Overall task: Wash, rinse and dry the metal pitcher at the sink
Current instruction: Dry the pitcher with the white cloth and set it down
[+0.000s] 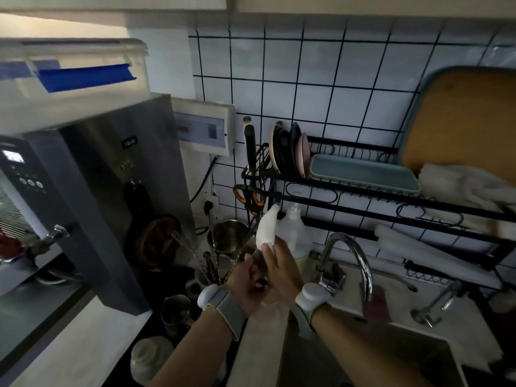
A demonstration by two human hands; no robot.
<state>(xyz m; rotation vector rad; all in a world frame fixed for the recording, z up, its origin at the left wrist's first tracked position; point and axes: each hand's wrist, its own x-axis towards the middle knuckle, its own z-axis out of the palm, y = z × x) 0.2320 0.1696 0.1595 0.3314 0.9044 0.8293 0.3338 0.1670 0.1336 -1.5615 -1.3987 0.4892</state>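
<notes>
White cloth [266, 230] is sticking up from the right hand [282, 270], which is gripping it; left hand [247, 286] is clasping something unclear, close beside the faucet [354, 258].

The faucet [352, 261] right of centre is glossy chromed metal. The big machine [111, 196] at left has a brushed, dull steel side. On top of it sits a clear plastic box [69, 79]. The dish rack [349, 191] is matt black wire. The wall [321, 79] carries smooth white tiles. At upper right leans a matt wooden board [460, 118], with soft white cloth [463, 185] below it.
</notes>
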